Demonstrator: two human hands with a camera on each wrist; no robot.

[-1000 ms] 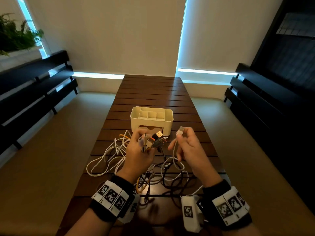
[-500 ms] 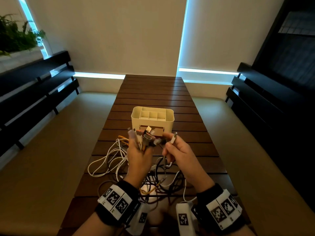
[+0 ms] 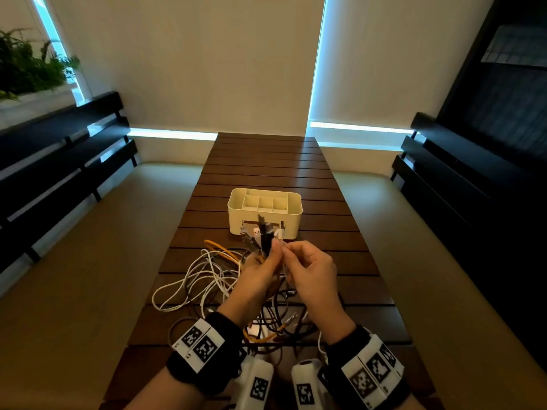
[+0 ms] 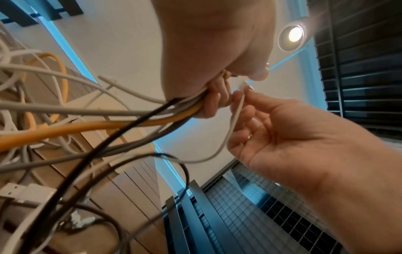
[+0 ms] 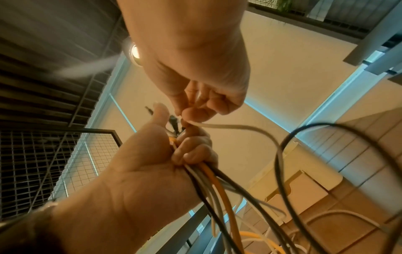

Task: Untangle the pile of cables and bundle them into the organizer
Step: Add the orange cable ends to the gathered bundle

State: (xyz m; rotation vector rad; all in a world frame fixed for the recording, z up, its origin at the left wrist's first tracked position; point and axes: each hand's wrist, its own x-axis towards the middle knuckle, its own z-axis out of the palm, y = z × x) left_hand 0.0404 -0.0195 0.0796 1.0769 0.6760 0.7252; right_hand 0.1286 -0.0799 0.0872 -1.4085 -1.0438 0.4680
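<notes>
My left hand [image 3: 257,273] grips a bundle of cable ends [image 3: 264,236], black, grey, white and orange, with the plugs standing up above the fist. The right hand [image 3: 310,269] is right beside it and pinches a thin white cable [image 4: 236,113] between thumb and forefinger, its plug end at the left fingertips. In the right wrist view the white cable [image 5: 228,126] runs from that pinch, and the left hand [image 5: 141,171] holds the bundle [image 5: 208,180]. The tangled pile [image 3: 204,276] trails down onto the table. The cream organizer [image 3: 236,213] stands just beyond the hands.
The slatted wooden table [image 3: 266,161] is narrow and runs away from me, with beige bench cushions [image 3: 88,261] on both sides. Dark slatted backrests [image 3: 59,161] line left and right. A loose white plug [image 4: 28,194] lies among the cables.
The right hand has carried the white cable's end leftward until it meets the left hand's bundle. Both hands have moved a little forward toward the organizer.
</notes>
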